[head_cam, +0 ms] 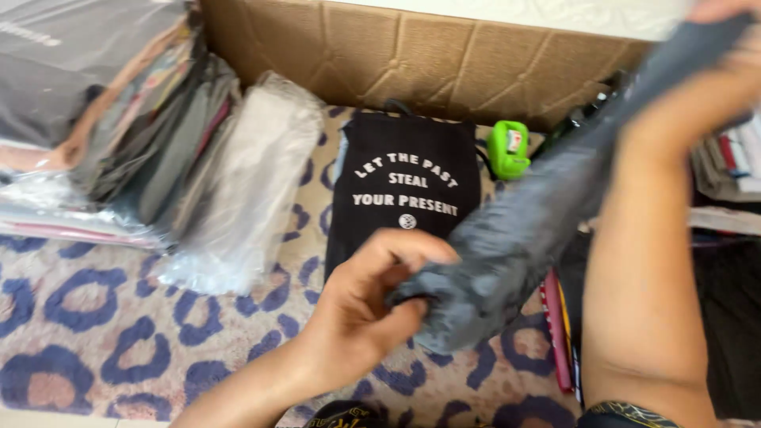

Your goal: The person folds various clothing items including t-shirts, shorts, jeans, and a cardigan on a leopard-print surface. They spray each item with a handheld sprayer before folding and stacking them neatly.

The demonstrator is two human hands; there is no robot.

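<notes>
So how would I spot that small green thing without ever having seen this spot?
Find the brown cardboard wall at the back of the leopard-print blanket. Just below it lies a folded black garment with white lettering; the green tape dispenser sits at its right edge. It is the only bright green, hard thing among cloth and plastic bags.

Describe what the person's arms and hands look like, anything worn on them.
Both forearms are bare, with no gloves, rings or watch visible on the left hand. The right hand is mostly cut off at the frame's top corner and blurred, so any jewellery there cannot be told. At the bottom edge, dark sleeves with a yellowish pattern show near both upper arms.
</notes>
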